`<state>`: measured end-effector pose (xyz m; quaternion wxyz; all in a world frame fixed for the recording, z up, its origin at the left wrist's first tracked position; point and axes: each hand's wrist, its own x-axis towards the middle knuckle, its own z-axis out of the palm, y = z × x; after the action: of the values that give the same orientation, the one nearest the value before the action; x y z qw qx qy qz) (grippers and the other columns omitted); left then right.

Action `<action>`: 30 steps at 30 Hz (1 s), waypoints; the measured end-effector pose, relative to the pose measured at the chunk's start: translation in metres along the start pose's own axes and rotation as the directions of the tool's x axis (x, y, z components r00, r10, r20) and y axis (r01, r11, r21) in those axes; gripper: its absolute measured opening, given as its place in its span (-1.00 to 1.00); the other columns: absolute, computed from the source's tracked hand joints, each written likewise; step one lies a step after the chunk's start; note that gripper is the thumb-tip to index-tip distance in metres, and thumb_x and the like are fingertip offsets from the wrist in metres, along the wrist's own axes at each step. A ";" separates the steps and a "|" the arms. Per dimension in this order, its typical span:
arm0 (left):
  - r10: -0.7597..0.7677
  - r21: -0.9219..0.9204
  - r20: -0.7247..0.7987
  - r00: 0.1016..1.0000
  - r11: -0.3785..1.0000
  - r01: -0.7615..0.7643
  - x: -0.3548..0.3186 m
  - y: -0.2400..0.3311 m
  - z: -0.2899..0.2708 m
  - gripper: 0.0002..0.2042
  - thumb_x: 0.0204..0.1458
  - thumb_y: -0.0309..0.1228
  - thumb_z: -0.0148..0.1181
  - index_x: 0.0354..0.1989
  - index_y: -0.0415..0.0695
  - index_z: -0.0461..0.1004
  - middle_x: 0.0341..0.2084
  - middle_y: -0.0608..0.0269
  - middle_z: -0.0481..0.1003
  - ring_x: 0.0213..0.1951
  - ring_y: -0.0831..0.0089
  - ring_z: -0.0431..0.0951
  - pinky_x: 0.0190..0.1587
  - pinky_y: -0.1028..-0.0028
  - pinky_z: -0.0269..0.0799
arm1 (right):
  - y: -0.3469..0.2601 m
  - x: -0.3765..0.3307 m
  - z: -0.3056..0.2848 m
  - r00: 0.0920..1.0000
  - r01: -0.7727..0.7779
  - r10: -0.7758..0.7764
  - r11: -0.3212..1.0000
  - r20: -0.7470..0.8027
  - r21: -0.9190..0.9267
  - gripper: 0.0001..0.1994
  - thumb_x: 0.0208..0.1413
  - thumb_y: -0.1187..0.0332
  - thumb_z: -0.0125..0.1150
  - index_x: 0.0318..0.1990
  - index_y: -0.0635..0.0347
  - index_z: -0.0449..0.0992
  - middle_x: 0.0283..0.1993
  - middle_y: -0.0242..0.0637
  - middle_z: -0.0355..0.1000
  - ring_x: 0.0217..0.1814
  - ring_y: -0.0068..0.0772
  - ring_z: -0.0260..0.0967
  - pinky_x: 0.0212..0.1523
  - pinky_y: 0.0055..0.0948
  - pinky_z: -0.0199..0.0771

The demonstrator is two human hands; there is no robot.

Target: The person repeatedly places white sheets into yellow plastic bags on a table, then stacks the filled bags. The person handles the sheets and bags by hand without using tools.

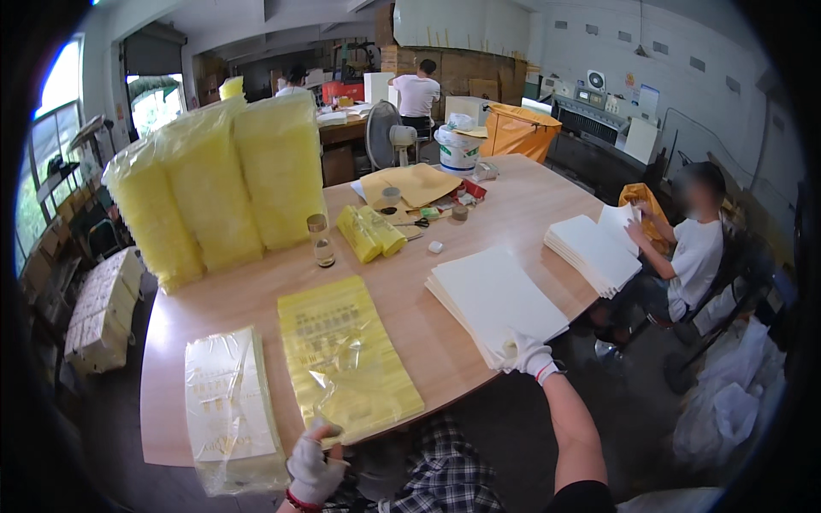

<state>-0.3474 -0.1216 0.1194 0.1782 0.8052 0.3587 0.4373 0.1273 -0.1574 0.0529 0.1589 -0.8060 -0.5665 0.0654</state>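
My left hand (316, 468), in a white glove with bare fingertips, is closed at the near left corner of a yellow printed plastic bag (359, 376). The bag lies flat on top of more such bags, and its clear film shines. To the right, my gloved right hand (528, 356) pinches the near corner of white sheets (496, 295), which lie in a fanned stack at the table's edge. A clear-wrapped pack with a white printed face (229, 398) lies left of the yellow bags, its near end over the table edge.
Tall wrapped yellow stacks (239, 184) stand at the far left of the table (479, 205). A glass bottle (321, 244), rolled yellow bags (369, 232), scissors (417, 223) and a white bucket (459, 150) are further back. At right, a seated person (697, 248) handles another white stack (590, 248).
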 end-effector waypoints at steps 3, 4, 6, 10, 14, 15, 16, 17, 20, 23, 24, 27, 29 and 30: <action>-0.131 -0.261 0.336 0.933 0.938 0.226 -0.016 0.008 0.020 -0.76 -0.13 -0.54 0.12 -0.22 -0.18 0.41 -0.34 0.05 0.46 -0.25 0.21 0.50 -0.24 0.39 0.42 | 0.061 0.018 0.034 0.991 0.076 -0.057 0.985 -0.121 0.156 -0.30 -0.13 0.16 0.25 0.20 0.01 0.07 -0.25 -0.19 0.49 -0.22 -0.07 0.41 -0.20 -0.19 0.37; 0.045 -0.243 0.302 0.952 0.969 0.032 -0.011 0.016 0.030 -0.78 -0.19 -0.59 0.17 -0.30 -0.13 0.45 -0.43 0.20 0.48 -0.32 0.26 0.51 -0.26 0.43 0.42 | 0.054 0.021 0.040 0.983 0.070 -0.034 0.978 -0.183 0.195 -0.38 -0.11 0.19 0.23 0.14 0.02 0.14 -0.28 -0.20 0.49 -0.25 -0.09 0.42 -0.24 -0.19 0.38; -0.229 -0.244 0.569 0.789 0.870 0.429 -0.021 0.014 0.073 -0.88 -0.05 -0.51 0.10 -0.30 -0.15 0.47 -0.43 0.22 0.50 -0.30 0.31 0.52 -0.23 0.46 0.42 | 0.033 0.017 0.030 0.953 0.052 0.029 0.965 -0.301 0.255 -0.54 -0.07 0.25 0.19 0.04 0.05 0.29 -0.36 -0.20 0.49 -0.31 -0.12 0.43 -0.32 -0.19 0.39; -0.165 -0.469 0.782 0.601 0.480 0.742 -0.004 0.031 0.160 -0.73 0.11 -0.43 -0.03 -0.03 -0.23 0.30 -0.16 0.14 0.44 -0.13 0.39 0.46 0.00 0.42 0.35 | -0.010 -0.005 0.021 0.881 0.168 -0.029 0.952 -0.471 0.255 -0.82 -0.03 0.17 0.13 -0.35 0.00 0.53 -0.52 -0.18 0.44 -0.49 -0.13 0.40 -0.46 -0.19 0.38; 0.068 -0.272 0.910 0.409 -0.646 0.714 0.002 0.012 0.193 -0.52 0.13 -0.15 -0.09 0.13 -0.19 0.08 0.07 0.05 0.22 0.11 0.16 0.22 0.11 0.20 0.23 | -0.115 -0.089 0.002 0.783 0.602 -0.594 0.799 -0.186 -0.017 -0.79 -0.04 0.23 0.11 -0.24 0.03 0.47 -0.28 -0.12 0.41 -0.28 -0.12 0.38 -0.34 -0.26 0.38; -0.043 -0.289 0.947 0.319 -0.551 0.783 0.015 0.028 0.188 -0.53 0.12 -0.20 -0.06 0.13 -0.20 0.08 0.05 0.05 0.24 0.08 0.21 0.24 0.13 0.23 0.18 | -0.127 -0.108 -0.012 0.735 0.665 -0.676 0.707 -0.046 0.242 -0.78 -0.03 0.23 0.12 -0.25 0.09 0.46 -0.26 -0.14 0.41 -0.26 -0.14 0.39 -0.28 -0.28 0.40; -0.130 -0.429 0.902 0.412 -0.153 0.890 0.006 0.027 0.177 -0.56 0.09 -0.28 -0.04 0.10 -0.21 0.13 0.04 0.04 0.24 0.09 0.26 0.23 0.13 0.25 0.17 | -0.129 -0.118 -0.019 0.647 0.643 -0.760 0.587 0.062 0.492 -0.76 -0.02 0.22 0.13 -0.25 0.16 0.46 -0.24 -0.16 0.41 -0.25 -0.15 0.40 -0.23 -0.30 0.41; -0.140 -0.350 0.929 0.342 -0.037 0.936 0.016 0.044 0.147 -0.53 0.04 -0.37 -0.05 0.15 -0.17 0.11 0.05 0.09 0.26 0.08 0.26 0.26 0.13 0.30 0.17 | -0.109 -0.121 -0.013 0.826 0.472 -0.564 0.698 0.007 0.539 -0.74 0.00 0.20 0.12 -0.25 0.18 0.45 -0.25 -0.19 0.42 -0.23 -0.19 0.39 -0.22 -0.30 0.41; -0.157 -0.224 0.922 0.353 0.529 0.819 -0.003 0.009 0.122 -0.44 -0.05 -0.44 -0.02 0.20 -0.14 0.06 0.05 0.13 0.27 0.06 0.29 0.29 0.12 0.37 0.18 | -0.019 -0.139 0.053 0.985 -0.113 0.172 0.629 0.005 0.769 -0.66 0.06 0.11 0.08 -0.26 0.25 0.45 -0.25 -0.26 0.42 -0.18 -0.30 0.37 -0.17 -0.31 0.40; -0.255 -0.196 0.857 0.447 0.641 0.742 -0.004 0.061 0.074 -0.31 -0.12 -0.25 0.10 0.22 -0.19 -0.01 0.03 0.03 0.26 0.07 0.19 0.26 0.11 0.35 0.15 | -0.035 -0.150 0.133 0.934 -0.290 0.007 -0.569 0.358 0.769 -0.79 0.02 0.41 0.08 -0.20 0.34 0.39 -0.28 -0.29 0.41 -0.28 -0.47 0.38 -0.23 -0.39 0.44; -0.380 0.045 0.811 0.444 0.799 0.600 -0.001 0.072 0.070 -0.27 -0.14 -0.19 0.11 0.21 -0.22 -0.02 0.04 -0.06 0.23 0.09 0.09 0.23 0.13 0.30 0.12 | -0.087 -0.151 0.119 0.947 -0.182 0.176 -0.396 0.269 0.900 -0.79 0.02 0.42 0.07 -0.19 0.34 0.39 -0.28 -0.29 0.41 -0.29 -0.48 0.38 -0.24 -0.40 0.44; -0.036 0.208 0.555 0.831 0.973 -0.097 -0.068 0.060 0.107 -0.21 -0.30 -0.15 0.19 0.12 -0.35 0.06 0.12 -0.41 -0.03 0.14 -0.34 -0.03 0.14 -0.08 -0.06 | -0.196 -0.162 0.113 0.928 0.060 0.363 0.085 -0.087 0.995 -0.78 0.01 0.44 0.06 -0.18 0.33 0.38 -0.29 -0.29 0.41 -0.33 -0.49 0.37 -0.27 -0.41 0.44; -0.006 0.197 0.566 0.824 0.972 -0.128 -0.077 0.052 0.105 -0.27 -0.30 -0.17 0.18 0.10 -0.27 0.13 0.11 -0.38 0.01 0.12 -0.29 0.06 0.13 -0.03 0.03 | -0.199 -0.158 0.111 0.950 0.036 0.298 0.188 -0.092 0.981 -0.72 -0.04 0.44 0.13 -0.14 0.35 0.37 -0.26 -0.26 0.42 -0.35 -0.49 0.39 -0.29 -0.44 0.45; 0.031 0.075 0.440 0.898 0.995 -0.071 -0.072 0.050 0.096 -0.34 -0.36 -0.40 0.26 0.04 -0.23 0.20 0.03 -0.17 0.16 0.02 -0.10 0.26 0.04 0.18 0.25 | -0.187 -0.154 0.112 0.972 0.000 0.233 0.168 -0.040 0.986 -0.65 -0.08 0.43 0.21 -0.11 0.37 0.36 -0.23 -0.23 0.43 -0.36 -0.47 0.41 -0.30 -0.47 0.46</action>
<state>-0.2720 -0.2056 0.0546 0.2067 0.8991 0.3073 0.2334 -0.1249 -0.2231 -0.0025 0.6834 -0.5590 -0.3115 0.3512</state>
